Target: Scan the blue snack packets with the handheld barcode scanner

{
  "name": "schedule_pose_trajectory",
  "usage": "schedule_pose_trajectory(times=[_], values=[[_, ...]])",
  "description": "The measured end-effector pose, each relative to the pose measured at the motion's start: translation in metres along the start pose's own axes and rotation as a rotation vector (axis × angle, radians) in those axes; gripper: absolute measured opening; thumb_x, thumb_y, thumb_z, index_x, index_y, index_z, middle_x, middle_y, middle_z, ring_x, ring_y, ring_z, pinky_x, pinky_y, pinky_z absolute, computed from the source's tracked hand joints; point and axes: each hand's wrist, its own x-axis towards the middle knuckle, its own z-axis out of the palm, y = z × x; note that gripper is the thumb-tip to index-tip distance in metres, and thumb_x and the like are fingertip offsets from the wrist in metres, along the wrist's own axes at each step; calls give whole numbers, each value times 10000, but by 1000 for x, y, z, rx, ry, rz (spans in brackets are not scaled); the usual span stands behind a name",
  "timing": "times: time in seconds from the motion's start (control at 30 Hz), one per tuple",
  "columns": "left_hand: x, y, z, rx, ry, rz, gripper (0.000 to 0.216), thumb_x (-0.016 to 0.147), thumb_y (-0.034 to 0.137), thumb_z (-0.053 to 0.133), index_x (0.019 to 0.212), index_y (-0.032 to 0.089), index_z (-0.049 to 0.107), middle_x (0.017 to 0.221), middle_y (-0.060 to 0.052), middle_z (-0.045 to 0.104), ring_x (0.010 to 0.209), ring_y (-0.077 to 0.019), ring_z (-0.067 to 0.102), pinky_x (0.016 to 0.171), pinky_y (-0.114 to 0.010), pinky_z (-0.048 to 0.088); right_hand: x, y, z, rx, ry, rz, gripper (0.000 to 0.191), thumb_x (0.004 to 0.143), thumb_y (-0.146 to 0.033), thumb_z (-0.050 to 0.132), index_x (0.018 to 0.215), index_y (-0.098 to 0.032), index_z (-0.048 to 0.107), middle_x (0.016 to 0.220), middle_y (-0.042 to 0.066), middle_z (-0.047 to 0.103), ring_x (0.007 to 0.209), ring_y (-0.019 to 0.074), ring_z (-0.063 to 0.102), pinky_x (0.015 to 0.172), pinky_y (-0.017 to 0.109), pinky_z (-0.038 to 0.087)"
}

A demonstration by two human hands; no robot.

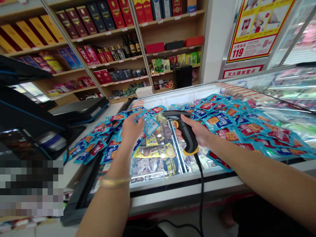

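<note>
My left hand [130, 130] pinches a small blue snack packet [149, 125] and holds it up over the glass lid of a chest freezer [172, 179]. My right hand [197, 131] grips a black barcode scanner [184, 130] with an orange trigger, its head pointing left at the packet. The scanner's black cable [201, 194] hangs down over the freezer's front edge. Many similar blue and red snack packets lie in two heaps on the lid, one pile [98, 144] to the left of my left hand and a larger pile [242, 126] to the right of my right hand.
A black register and screen [29, 112] stand on the counter at the left. Wooden shelves [118, 59] with boxed goods and bottles fill the back wall. A red and yellow notice [256, 29] hangs at the upper right. Frozen goods show through the glass between the heaps.
</note>
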Motion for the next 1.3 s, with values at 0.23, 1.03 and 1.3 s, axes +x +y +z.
schedule_pose_trajectory(times=[0.23,1.03,1.3], values=[[-2,3,2,29,-15,34,413,806,297,478,1146,166,674,963,-62,719,891,-232,638,798,-319,482,-1,3,0,-58,-34,85,433,796,-581,612,725,-158,554,564,5,541,493,106,473,494,226,376],[-5,5,12,-360,-36,-157,489,789,355,553,1233,153,595,924,-67,702,694,-196,647,620,-337,550,-1,-5,5,5,-24,20,409,832,-563,579,766,-160,577,562,4,541,507,110,482,507,225,400],[-7,68,46,-434,-100,128,149,782,263,538,910,191,562,892,-32,665,807,-172,638,699,-312,565,-34,-52,-22,87,80,-237,402,835,-582,559,760,-188,538,589,-1,511,530,121,473,510,240,416]])
